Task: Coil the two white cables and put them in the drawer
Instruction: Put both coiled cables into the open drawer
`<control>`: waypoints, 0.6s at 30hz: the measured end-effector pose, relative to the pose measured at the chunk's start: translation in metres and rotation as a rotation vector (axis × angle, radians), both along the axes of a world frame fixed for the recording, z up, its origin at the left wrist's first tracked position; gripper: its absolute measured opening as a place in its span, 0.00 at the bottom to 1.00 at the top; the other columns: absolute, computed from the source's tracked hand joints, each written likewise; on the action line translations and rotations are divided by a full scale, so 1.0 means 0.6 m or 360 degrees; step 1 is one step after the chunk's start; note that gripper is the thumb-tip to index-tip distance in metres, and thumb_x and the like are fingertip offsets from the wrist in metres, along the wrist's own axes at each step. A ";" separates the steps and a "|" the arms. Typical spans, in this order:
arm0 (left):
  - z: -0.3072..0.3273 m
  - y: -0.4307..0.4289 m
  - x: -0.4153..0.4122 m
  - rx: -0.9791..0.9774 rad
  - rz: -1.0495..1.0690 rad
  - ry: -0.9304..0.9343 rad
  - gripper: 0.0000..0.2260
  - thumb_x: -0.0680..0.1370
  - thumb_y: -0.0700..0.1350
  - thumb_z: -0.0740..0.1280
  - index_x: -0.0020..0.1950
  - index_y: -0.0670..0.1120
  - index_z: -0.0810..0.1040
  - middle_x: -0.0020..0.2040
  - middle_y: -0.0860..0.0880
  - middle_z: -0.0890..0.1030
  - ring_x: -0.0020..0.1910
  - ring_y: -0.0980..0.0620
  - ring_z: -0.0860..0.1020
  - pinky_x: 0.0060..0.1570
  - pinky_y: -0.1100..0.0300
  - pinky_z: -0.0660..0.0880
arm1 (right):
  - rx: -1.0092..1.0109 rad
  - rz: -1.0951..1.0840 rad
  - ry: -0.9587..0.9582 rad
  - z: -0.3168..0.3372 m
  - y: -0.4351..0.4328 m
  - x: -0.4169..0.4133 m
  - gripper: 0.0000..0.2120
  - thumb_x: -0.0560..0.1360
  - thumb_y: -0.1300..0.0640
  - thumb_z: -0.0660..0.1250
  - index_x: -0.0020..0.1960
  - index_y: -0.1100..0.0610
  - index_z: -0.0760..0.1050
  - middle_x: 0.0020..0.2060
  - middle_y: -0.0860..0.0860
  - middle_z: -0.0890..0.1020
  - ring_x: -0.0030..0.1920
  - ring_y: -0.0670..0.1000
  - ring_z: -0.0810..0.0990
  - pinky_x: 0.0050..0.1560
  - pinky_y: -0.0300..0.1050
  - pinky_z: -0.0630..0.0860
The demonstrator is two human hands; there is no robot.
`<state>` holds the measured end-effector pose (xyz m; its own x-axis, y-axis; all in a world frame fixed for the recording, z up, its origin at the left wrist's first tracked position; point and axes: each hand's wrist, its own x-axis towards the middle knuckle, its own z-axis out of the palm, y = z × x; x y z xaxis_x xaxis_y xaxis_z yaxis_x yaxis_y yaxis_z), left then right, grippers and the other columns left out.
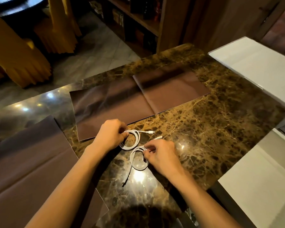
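Cables coiled on marble table (212, 116); left hand (111, 134) grips far coil (132, 140), right hand (160, 153) pinches near coil (138, 160).

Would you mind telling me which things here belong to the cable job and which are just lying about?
Belongs to the job:
- far white cable coil, pinched in the left hand
- near white cable coil, pinched in the right hand

Just lying about:
- brown paper sheets
- marble table
- yellow-covered chairs

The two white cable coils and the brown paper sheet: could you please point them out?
Far cable coil (137, 137): head view, right arc of loop.
Near cable coil (132, 159): head view, left arc of loop.
Brown paper sheet (168, 89): head view, right panel.
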<state>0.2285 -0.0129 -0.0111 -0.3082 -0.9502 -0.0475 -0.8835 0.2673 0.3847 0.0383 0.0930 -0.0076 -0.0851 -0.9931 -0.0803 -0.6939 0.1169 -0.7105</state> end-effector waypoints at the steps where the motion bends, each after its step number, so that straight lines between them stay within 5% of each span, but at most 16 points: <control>1: 0.001 -0.001 0.001 0.0003 -0.0003 0.0021 0.06 0.75 0.51 0.74 0.49 0.51 0.86 0.44 0.49 0.84 0.46 0.45 0.81 0.42 0.57 0.72 | 0.0007 -0.0027 -0.0038 -0.001 -0.001 -0.001 0.09 0.72 0.59 0.74 0.51 0.55 0.87 0.39 0.50 0.88 0.38 0.46 0.84 0.48 0.40 0.81; 8: 0.009 0.013 -0.005 0.0029 0.0024 0.0107 0.05 0.76 0.48 0.75 0.50 0.51 0.88 0.44 0.49 0.88 0.44 0.48 0.83 0.45 0.58 0.76 | -0.0005 -0.0116 -0.0212 0.000 0.011 -0.026 0.08 0.70 0.60 0.75 0.48 0.53 0.88 0.35 0.46 0.87 0.33 0.37 0.80 0.40 0.24 0.73; 16: 0.036 0.046 -0.067 0.0039 0.0091 0.0152 0.05 0.76 0.50 0.75 0.50 0.51 0.88 0.43 0.50 0.88 0.41 0.52 0.82 0.43 0.59 0.76 | -0.0076 -0.0259 -0.0457 0.008 0.046 -0.128 0.08 0.69 0.58 0.78 0.48 0.51 0.88 0.37 0.43 0.88 0.39 0.40 0.85 0.45 0.37 0.81; 18: 0.042 0.058 -0.096 0.0018 0.0088 0.0155 0.06 0.76 0.49 0.75 0.51 0.51 0.88 0.43 0.51 0.88 0.40 0.54 0.81 0.42 0.62 0.73 | -0.0128 -0.0305 -0.0492 0.010 0.061 -0.169 0.07 0.69 0.57 0.78 0.46 0.49 0.88 0.35 0.40 0.87 0.38 0.39 0.85 0.41 0.33 0.80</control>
<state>0.1709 0.0219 0.0139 -0.2589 -0.9654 -0.0306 -0.8552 0.2143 0.4719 -0.0631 0.1294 -0.0014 -0.2543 -0.9656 -0.0537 -0.4160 0.1594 -0.8953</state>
